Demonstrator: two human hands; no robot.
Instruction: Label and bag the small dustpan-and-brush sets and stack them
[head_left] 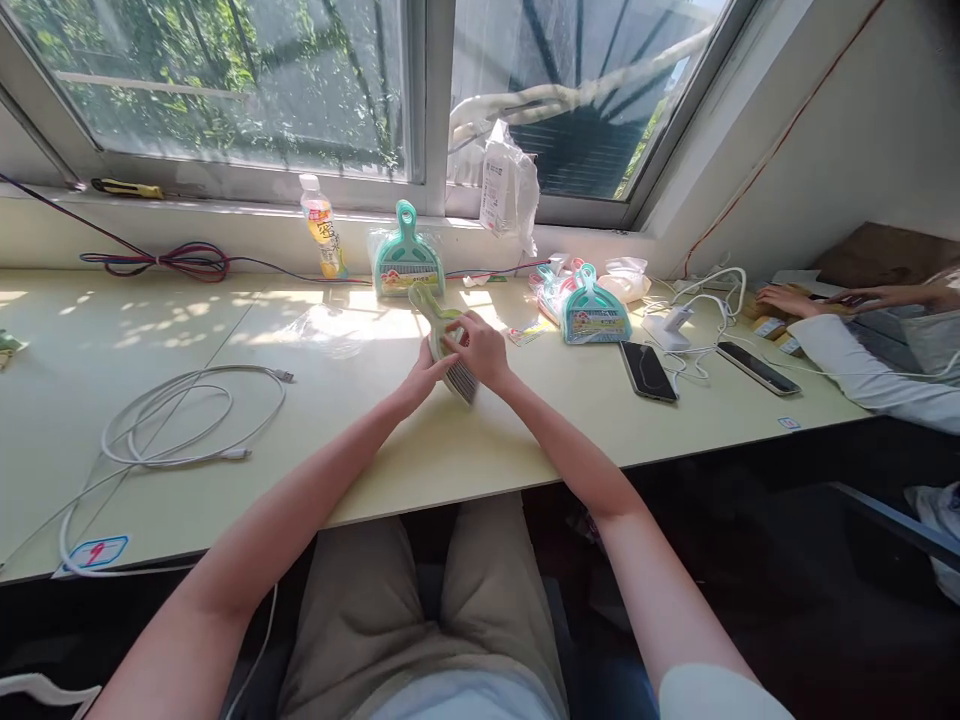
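Note:
Both my hands meet over the middle of the pale yellow table (pixel 450 450). My right hand (pixel 480 348) is closed over the top of a small light green brush and dustpan set (pixel 444 340), whose handle points up and away from me. My left hand (pixel 420 380) pinches the set's lower edge from the left. Grey-white bristles show below my right hand. A packaged teal dustpan set (pixel 407 255) leans against the wall behind. Another teal dustpan set (pixel 592 310) lies to the right among several similar packs.
A clear plastic bag (pixel 330 328) lies left of my hands, a coiled white cable (pixel 187 420) farther left. A drink bottle (pixel 321 228) stands by the window. Two phones (pixel 649 372) (pixel 757 367) and a white charger (pixel 671 325) lie right. Another person's hand (pixel 787 298) rests at the far right.

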